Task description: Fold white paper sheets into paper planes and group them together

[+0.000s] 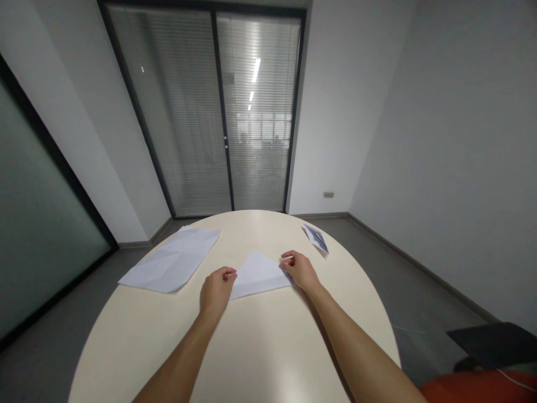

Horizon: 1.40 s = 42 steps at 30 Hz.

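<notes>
A white sheet of paper (260,274), folded to a peak at its far side, lies on the pale round table (251,341) between my hands. My left hand (217,288) pinches its left corner between thumb and fingers. At the paper's right side, my right hand (301,270) has its thumb and fingertips closed on the edge. The paper's near edge runs almost straight, tilted slightly up to the right.
Creased white sheets (174,258) lie at the table's left edge. A small folded paper with a dark printed picture (318,238) is at the far right. Beyond the table's lower right are a black flat object (495,342) and something red (482,387).
</notes>
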Each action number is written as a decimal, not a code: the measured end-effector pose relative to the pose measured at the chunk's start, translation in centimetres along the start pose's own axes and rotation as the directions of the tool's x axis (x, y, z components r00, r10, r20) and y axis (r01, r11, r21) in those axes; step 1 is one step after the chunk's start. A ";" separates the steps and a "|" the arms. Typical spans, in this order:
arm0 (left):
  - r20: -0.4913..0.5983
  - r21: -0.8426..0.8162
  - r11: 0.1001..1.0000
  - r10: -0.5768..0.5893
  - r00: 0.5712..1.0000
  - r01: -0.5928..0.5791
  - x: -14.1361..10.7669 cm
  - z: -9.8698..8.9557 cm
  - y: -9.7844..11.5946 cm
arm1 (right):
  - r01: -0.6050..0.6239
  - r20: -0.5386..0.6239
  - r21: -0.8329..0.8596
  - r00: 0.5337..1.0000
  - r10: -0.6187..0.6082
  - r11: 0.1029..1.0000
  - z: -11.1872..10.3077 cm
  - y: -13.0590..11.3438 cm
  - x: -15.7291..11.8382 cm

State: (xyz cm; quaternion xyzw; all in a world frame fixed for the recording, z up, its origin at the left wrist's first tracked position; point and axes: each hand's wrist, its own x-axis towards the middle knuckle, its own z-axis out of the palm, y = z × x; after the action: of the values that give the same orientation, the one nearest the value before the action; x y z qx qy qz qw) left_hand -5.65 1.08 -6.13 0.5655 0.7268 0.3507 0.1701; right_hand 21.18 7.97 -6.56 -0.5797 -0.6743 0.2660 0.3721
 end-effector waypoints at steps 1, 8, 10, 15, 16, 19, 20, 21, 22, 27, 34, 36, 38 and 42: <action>-0.002 0.030 1.000 0.003 1.000 -0.003 -0.1 -0.1 0.1 | -0.001 0.001 -0.007 1.000 0.001 1.000 0.0 0.0 0.0; -0.030 0.290 0.955 0.074 0.997 -0.062 -0.8 -0.5 1.3 | -0.004 -0.009 -0.078 1.000 0.004 0.997 0.2 0.0 0.0; -0.025 0.342 0.935 0.108 0.994 -0.093 -1.1 -0.6 1.6 | -0.008 -0.013 -0.085 1.000 0.007 0.996 0.2 0.0 -0.1; 0.007 0.431 0.891 0.156 0.988 -0.143 -1.6 -1.0 2.1 | -0.003 -0.008 -0.095 1.000 0.002 0.996 0.2 -0.1 -0.1; 0.007 0.443 0.883 0.166 0.986 -0.152 -1.7 -0.9 2.2 | -0.003 -0.003 -0.097 1.000 0.003 0.995 0.2 -0.1 -0.1; -0.006 0.471 0.858 0.234 0.972 -0.204 -1.9 -0.6 2.2 | -0.004 0.003 -0.106 1.000 0.004 0.994 0.1 -0.1 -0.1; 0.000 0.471 0.849 0.274 0.962 -0.242 -1.9 -0.5 2.0 | -0.004 0.003 -0.110 1.000 0.005 0.994 0.1 -0.1 -0.1; 0.020 0.462 0.837 0.320 0.947 -0.293 -1.8 -0.3 1.9 | -0.005 0.001 -0.115 1.000 0.005 0.993 0.1 -0.2 -0.1; 0.058 0.445 0.823 0.368 0.928 -0.354 -1.7 -0.1 1.6 | -0.004 0.001 -0.120 1.000 0.004 0.993 0.1 -0.2 -0.1; 0.304 0.323 0.780 0.450 0.840 -0.535 -1.0 0.6 0.6 | -0.001 0.006 -0.139 1.000 0.002 0.990 0.1 -0.5 -0.3; 0.337 0.306 0.769 0.464 0.819 -0.561 -1.7 0.7 1.6 | 0.033 -0.013 -0.321 0.999 -0.040 0.946 -0.6 -1.6 -0.6; 0.327 0.289 0.763 0.488 0.809 -0.578 -2.0 0.7 1.8 | 0.107 -0.020 -0.394 0.992 -0.125 0.913 -0.7 -2.2 -0.8; 0.322 0.257 0.767 0.506 0.800 -0.588 -2.1 0.9 1.9 | 0.215 0.038 -0.396 0.975 -0.219 0.892 -0.6 -3.0 -1.2; 0.309 0.209 0.773 0.529 0.790 -0.599 -2.1 1.2 1.9 | 0.511 0.293 -0.246 0.849 -0.439 0.824 1.0 -4.8 -2.9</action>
State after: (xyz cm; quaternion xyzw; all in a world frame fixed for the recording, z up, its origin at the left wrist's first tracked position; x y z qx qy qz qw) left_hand -2.89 -0.33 -5.90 0.8142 0.5408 0.2041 0.0535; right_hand 17.78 4.33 -3.91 -0.4104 -0.8689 0.1166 0.2511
